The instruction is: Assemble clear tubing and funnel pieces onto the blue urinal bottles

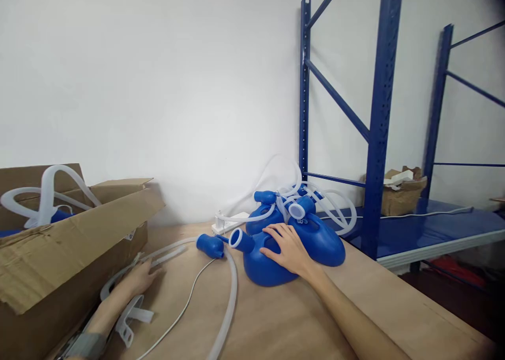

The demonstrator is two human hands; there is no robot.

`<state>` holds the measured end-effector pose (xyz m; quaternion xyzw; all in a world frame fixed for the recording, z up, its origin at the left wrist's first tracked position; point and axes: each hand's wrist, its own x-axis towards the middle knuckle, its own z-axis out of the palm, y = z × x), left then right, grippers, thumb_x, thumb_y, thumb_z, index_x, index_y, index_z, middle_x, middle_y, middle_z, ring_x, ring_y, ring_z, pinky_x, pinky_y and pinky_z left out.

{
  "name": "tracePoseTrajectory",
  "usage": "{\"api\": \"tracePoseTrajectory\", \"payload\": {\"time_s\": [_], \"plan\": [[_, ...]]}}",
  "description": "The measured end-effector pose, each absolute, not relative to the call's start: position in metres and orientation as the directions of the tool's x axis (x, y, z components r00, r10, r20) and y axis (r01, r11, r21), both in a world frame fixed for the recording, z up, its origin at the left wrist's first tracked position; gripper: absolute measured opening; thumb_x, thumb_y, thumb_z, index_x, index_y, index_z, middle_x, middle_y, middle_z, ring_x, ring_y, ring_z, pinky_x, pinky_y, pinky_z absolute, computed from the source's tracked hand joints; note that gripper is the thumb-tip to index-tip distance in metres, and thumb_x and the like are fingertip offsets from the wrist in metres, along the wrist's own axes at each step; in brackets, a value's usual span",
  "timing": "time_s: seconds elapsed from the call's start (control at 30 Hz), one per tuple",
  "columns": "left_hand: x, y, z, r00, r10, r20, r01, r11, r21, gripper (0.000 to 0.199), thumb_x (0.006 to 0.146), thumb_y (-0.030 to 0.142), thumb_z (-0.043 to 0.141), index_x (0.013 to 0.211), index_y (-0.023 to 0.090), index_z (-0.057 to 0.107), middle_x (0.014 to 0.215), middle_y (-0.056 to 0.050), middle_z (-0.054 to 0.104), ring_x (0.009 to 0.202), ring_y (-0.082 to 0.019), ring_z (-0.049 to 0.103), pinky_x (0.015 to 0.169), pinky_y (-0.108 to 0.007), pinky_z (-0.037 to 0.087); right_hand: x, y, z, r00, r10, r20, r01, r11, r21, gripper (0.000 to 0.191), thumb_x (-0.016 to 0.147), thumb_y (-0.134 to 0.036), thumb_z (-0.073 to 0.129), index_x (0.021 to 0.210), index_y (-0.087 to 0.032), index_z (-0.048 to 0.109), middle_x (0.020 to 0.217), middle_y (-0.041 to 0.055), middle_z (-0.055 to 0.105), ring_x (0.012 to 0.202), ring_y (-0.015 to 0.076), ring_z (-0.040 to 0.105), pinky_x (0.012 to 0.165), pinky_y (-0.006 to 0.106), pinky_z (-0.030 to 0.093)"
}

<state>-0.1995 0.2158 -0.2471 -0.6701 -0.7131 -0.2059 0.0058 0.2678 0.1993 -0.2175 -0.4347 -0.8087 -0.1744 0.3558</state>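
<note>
My right hand (289, 247) rests with spread fingers on the nearest blue bottle (264, 268), whose open white-rimmed mouth points left. Two more blue bottles, one at the right (321, 241) and one behind (258, 218), stand close by with translucent hoses (341, 212) looped over them. A separate blue neck piece (211, 246) lies left of the near bottle, beside a hose (229, 307). My left hand (140, 278) is at the carton's side, over a translucent tube; its fingers are partly blurred and its hold is unclear. A translucent plastic clip (128, 318) lies below its wrist.
An open cardboard box (79, 233) with hoses and blue items stands at the left. A white power strip (231, 223) lies near the wall, and a thin white cable (183, 310) crosses the brown table (300, 318). Blue shelving (379, 123) holding a small carton (402, 197) stands at the right.
</note>
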Motion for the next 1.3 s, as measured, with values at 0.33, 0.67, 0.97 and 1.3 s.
{"api": "tracePoseTrajectory", "payload": {"time_s": [0.33,0.67,0.97,1.3], "plan": [[-0.157,0.191,-0.195,0.055,0.853,0.520,0.916,-0.251,0.315,0.060,0.097,0.055,0.029,0.141,0.023,0.052,0.139,-0.011,0.064,0.125,-0.031,0.060,0.099,-0.037,0.048,0.268,0.193,-0.214,-0.353,0.622,0.699,0.784,0.604,-0.141,0.037,0.093,-0.046,0.063,0.123,-0.023,0.064,0.125,0.0117,0.066,0.117,0.0298,0.062,0.101,0.046,0.049],[-0.084,0.170,-0.165,0.285,0.844,0.454,0.929,-0.360,0.085,0.056,0.103,0.053,0.021,0.145,0.037,0.055,0.100,-0.006,0.065,0.084,-0.023,0.067,0.069,-0.027,0.047,0.265,0.191,-0.211,-0.367,0.646,0.669,0.787,0.599,-0.147,0.036,0.096,-0.045,0.060,0.125,-0.024,0.061,0.123,0.0107,0.067,0.114,0.0297,0.062,0.099,0.046,0.049],[-0.072,0.185,-0.173,0.342,0.818,0.464,0.904,-0.420,0.074,0.052,0.104,0.048,0.025,0.140,0.031,0.059,0.111,-0.006,0.071,0.093,-0.024,0.071,0.075,-0.030,0.053,0.264,0.191,-0.210,-0.365,0.649,0.668,0.795,0.590,-0.139,0.033,0.098,-0.045,0.056,0.124,-0.026,0.062,0.122,0.0093,0.068,0.112,0.0292,0.062,0.096,0.046,0.050],[-0.143,0.219,-0.217,0.121,0.875,0.469,0.908,-0.288,0.303,0.059,0.097,0.056,0.029,0.119,0.018,0.069,0.124,-0.012,0.073,0.115,-0.031,0.067,0.096,-0.040,0.050,0.253,0.189,-0.212,-0.321,0.471,0.821,0.798,0.601,-0.033,0.030,0.096,-0.038,0.058,0.119,-0.020,0.065,0.129,0.0154,0.064,0.120,0.0328,0.058,0.101,0.051,0.045]]}}
